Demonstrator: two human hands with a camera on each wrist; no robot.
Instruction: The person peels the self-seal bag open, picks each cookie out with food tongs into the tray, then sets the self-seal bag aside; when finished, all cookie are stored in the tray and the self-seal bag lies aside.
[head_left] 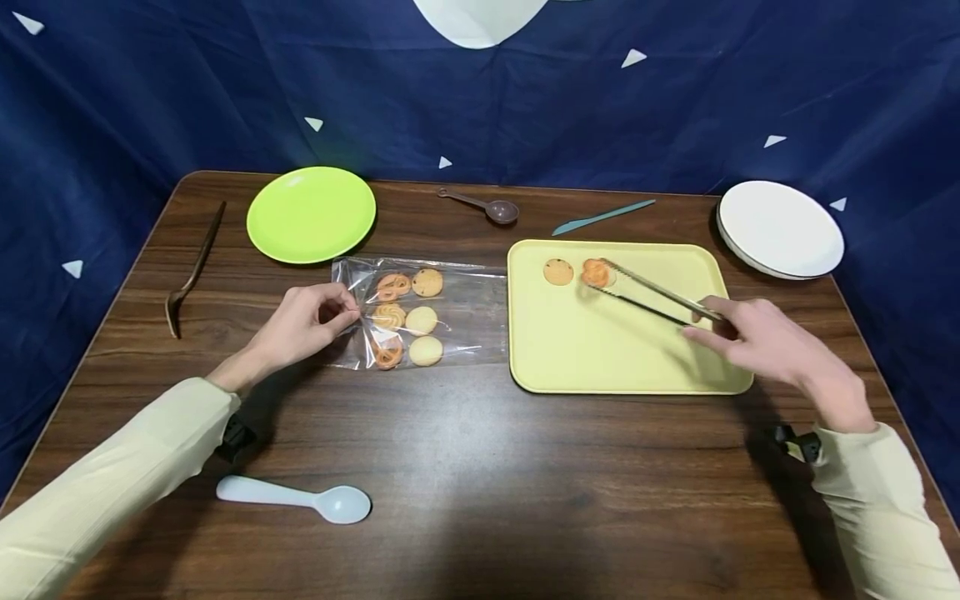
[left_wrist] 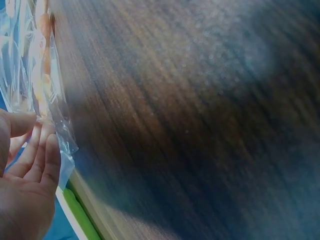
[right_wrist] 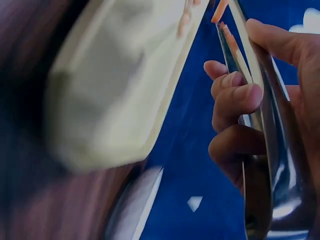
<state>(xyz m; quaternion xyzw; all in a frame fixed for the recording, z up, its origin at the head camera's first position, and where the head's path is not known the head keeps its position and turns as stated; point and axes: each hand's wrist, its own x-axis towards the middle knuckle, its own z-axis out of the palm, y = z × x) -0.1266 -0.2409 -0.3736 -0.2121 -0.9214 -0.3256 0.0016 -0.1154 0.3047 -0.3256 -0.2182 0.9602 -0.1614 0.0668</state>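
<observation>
My left hand (head_left: 303, 321) pinches the left end of a clear plastic bag (head_left: 476, 321) lying flat. Inside the bag are several cookies (head_left: 426, 351), some round and pale, some twisted like pretzels. The left wrist view shows thumb and fingertips meeting on the crinkled film. My right hand (head_left: 776, 342) grips metal tongs (right_wrist: 280, 170) over the yellow tray (head_left: 630, 358). Between the tong tips is an orange-brown cookie (head_left: 596, 272); whether it is lifted clear of the tray I cannot tell. Beside it a round, dark-flecked cookie (head_left: 558, 272) lies on the tray, and a paler one shows partly behind the tips.
A green plate (head_left: 311, 215) stands behind the bag, and white bowls or plates (head_left: 780, 229) at back right. Along the back lie a brown measuring spoon (head_left: 501, 212) and a teal knife (head_left: 603, 217). A brown fork (head_left: 197, 267) is far left; a pale blue spoon (head_left: 341, 504) lies in front.
</observation>
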